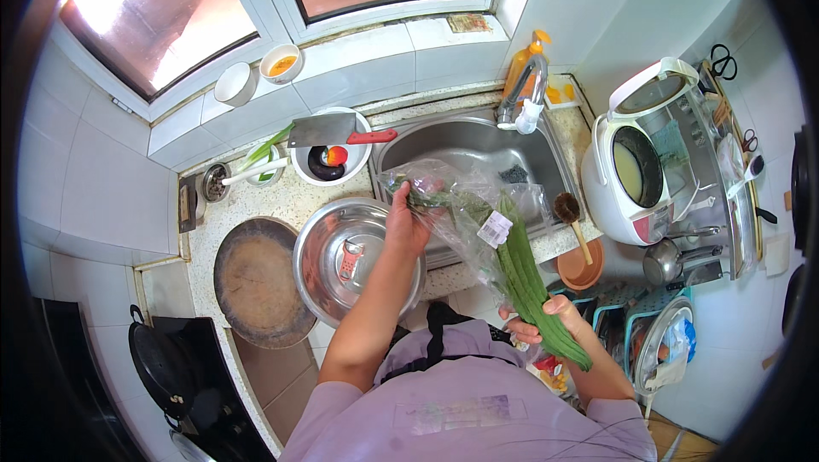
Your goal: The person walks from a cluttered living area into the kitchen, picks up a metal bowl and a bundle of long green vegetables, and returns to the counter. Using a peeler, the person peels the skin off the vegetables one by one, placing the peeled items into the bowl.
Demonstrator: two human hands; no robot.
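A long green ridged gourd point(524, 270), likely a luffa, sticks out of a clear plastic bag point(448, 219) that bears a white label point(495, 229). My right hand point(544, 321) grips the gourd near its lower end, in front of my body. Up at the sink's near left edge, my left hand point(409, 222) is closed on the bag; something pinkish and more green stems show through the plastic there. Beneath my left forearm stands a steel bowl point(320, 238), with a red-handled peeler point(350, 262) lying inside.
A cleaver point(326, 130) rests across a white bowl point(358, 171) holding an eggplant point(320, 164) and a red tomato-like vegetable point(336, 155). Left stands a round wooden chopping board point(262, 283). The steel sink point(441, 142) lies ahead; a rice cooker point(614, 206) stands open at right.
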